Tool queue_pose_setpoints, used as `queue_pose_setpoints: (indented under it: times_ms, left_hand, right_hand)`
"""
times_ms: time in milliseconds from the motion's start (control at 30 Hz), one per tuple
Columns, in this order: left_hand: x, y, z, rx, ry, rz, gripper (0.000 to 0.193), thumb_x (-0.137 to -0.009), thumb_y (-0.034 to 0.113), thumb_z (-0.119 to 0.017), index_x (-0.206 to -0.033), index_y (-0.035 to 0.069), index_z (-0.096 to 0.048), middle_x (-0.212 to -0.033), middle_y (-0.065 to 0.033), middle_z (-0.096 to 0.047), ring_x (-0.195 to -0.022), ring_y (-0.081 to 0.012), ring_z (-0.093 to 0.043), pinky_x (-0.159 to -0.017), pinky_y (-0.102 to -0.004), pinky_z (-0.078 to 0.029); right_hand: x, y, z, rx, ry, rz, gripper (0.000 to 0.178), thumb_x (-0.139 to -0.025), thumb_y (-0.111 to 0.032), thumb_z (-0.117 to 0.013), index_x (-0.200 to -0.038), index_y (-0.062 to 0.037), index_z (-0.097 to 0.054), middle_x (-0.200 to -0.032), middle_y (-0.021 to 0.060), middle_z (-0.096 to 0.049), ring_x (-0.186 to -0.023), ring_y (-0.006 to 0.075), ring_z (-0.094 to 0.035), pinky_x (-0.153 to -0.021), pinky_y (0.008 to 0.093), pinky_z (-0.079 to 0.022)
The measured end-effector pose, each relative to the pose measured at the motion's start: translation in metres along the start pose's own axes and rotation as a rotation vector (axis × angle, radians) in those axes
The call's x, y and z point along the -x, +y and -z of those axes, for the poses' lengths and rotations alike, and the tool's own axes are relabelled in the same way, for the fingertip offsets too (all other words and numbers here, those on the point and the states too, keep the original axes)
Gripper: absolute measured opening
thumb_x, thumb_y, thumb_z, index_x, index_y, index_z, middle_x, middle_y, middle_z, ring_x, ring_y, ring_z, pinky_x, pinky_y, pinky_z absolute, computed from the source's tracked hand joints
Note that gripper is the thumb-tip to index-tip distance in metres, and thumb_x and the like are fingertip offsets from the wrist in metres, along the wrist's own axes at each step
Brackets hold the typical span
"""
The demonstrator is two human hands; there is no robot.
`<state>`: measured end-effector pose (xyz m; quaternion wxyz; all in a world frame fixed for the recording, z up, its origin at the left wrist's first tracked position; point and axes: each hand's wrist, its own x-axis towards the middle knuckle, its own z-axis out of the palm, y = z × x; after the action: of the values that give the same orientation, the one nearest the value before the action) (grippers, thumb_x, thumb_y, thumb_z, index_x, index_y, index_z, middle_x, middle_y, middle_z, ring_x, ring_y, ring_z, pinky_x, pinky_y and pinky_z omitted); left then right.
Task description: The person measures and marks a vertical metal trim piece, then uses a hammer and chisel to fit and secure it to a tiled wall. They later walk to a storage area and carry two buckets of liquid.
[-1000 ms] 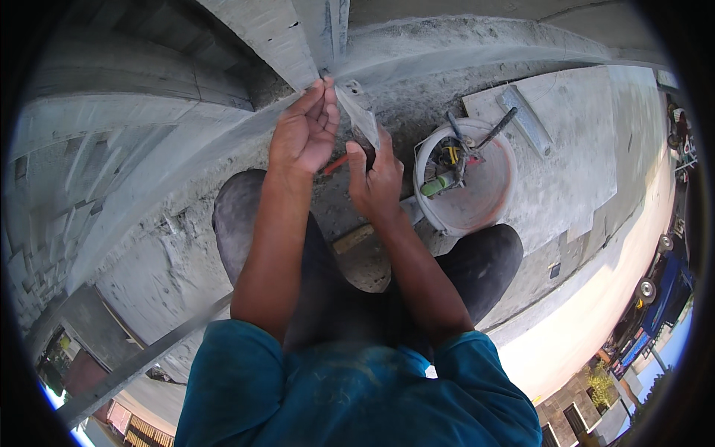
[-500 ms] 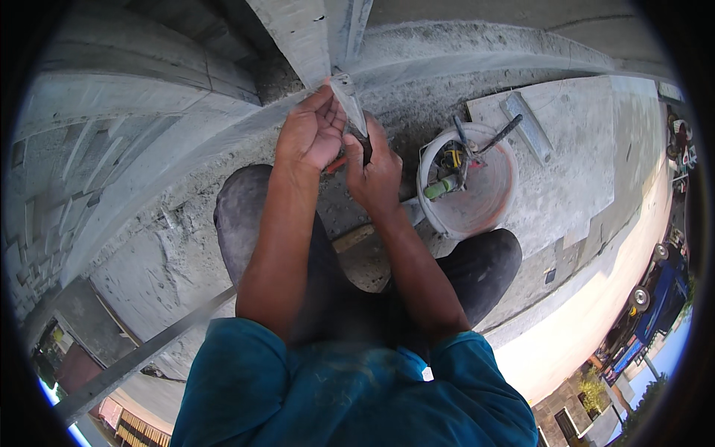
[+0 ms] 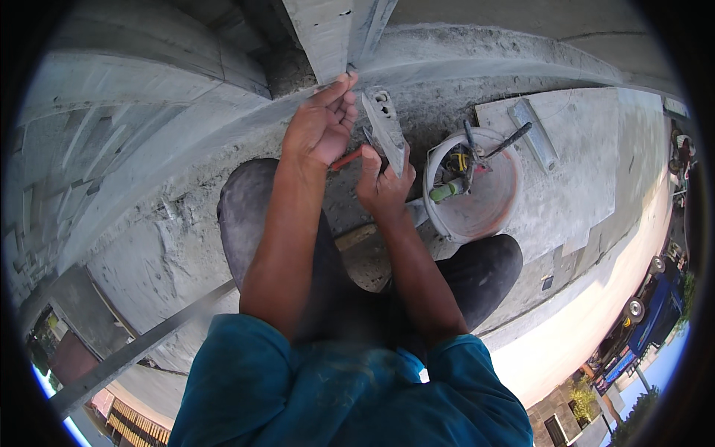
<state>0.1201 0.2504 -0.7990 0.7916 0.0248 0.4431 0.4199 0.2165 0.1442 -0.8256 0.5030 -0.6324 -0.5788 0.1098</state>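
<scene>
My left hand (image 3: 322, 127) reaches to the foot of a grey concrete post (image 3: 324, 41), palm turned up. Its thumb and forefinger pinch together at the post's corner, on something too small to make out. Just to the right, my right hand (image 3: 386, 186) is closed around a flat grey metal tool (image 3: 386, 128), which has holes at its upper end and tapers toward my fingers. The tool stands apart from the post, and its handle is hidden in my grip. An orange-red handle (image 3: 345, 159) shows between my hands; what it belongs to is unclear.
A white bucket (image 3: 434, 212) holding several tools, one with a green handle (image 3: 446, 191), stands by my right knee. Beyond it, a metal channel piece (image 3: 538, 138) lies on a pale board (image 3: 588, 156). A long bar (image 3: 149, 346) slants in at lower left.
My right hand has drawn the grey metal tool back from the post's corner, tilting its face into view. My left fingertips stay at the corner. The view has shifted slightly.
</scene>
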Motion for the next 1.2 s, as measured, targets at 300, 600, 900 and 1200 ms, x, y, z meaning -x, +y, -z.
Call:
queue_pose_setpoints:
  times_ms: [300, 600, 900, 1200]
  left_hand:
    - [0.000, 0.003, -0.003, -0.036, 0.007, -0.008, 0.015, -0.089, 0.012, -0.072, -0.102, 0.006, -0.069, -0.097, 0.0000, -0.068, -0.079, -0.0090, -0.055, -0.074, -0.0241, -0.046]
    - [0.003, 0.003, -0.005, -0.020, 0.010, -0.034, 0.015, -0.089, 0.011, -0.072, -0.102, 0.004, -0.069, -0.095, -0.0007, -0.068, -0.078, -0.0086, -0.055, -0.072, -0.0236, -0.047]
    - [-0.003, 0.001, 0.001, 0.004, 0.001, -0.021, 0.018, -0.090, 0.010, -0.070, -0.106, 0.002, -0.069, -0.099, -0.0020, -0.068, -0.078, -0.0088, -0.055, -0.072, -0.0226, -0.047]
    - [-0.007, 0.001, 0.004, 0.004, -0.016, -0.006, 0.018, -0.090, 0.009, -0.070, -0.107, 0.001, -0.068, -0.096, -0.0008, -0.068, -0.078, -0.0095, -0.055, -0.074, -0.0233, -0.046]
  right_hand:
    - [0.003, 0.008, -0.005, -0.086, 0.049, 0.026, 0.038, -0.096, -0.016, -0.058, -0.130, 0.0017, -0.054, -0.092, 0.0179, -0.069, -0.068, 0.0224, -0.071, -0.062, 0.0331, -0.054]
    - [0.002, 0.006, -0.004, -0.157, 0.006, -0.061, 0.037, -0.096, -0.017, -0.060, -0.128, 0.0018, -0.054, -0.089, 0.0171, -0.069, -0.065, 0.0255, -0.069, -0.061, 0.0338, -0.054]
    - [0.005, 0.014, -0.010, -0.050, -0.007, -0.013, 0.039, -0.098, -0.021, -0.059, -0.126, 0.0051, -0.052, -0.092, 0.0195, -0.068, -0.079, 0.0362, -0.071, -0.066, 0.0405, -0.054]
    - [0.000, 0.007, -0.006, -0.058, -0.049, -0.080, 0.039, -0.098, -0.019, -0.058, -0.128, 0.0055, -0.052, -0.097, 0.0243, -0.068, -0.083, 0.0384, -0.071, -0.068, 0.0411, -0.055]
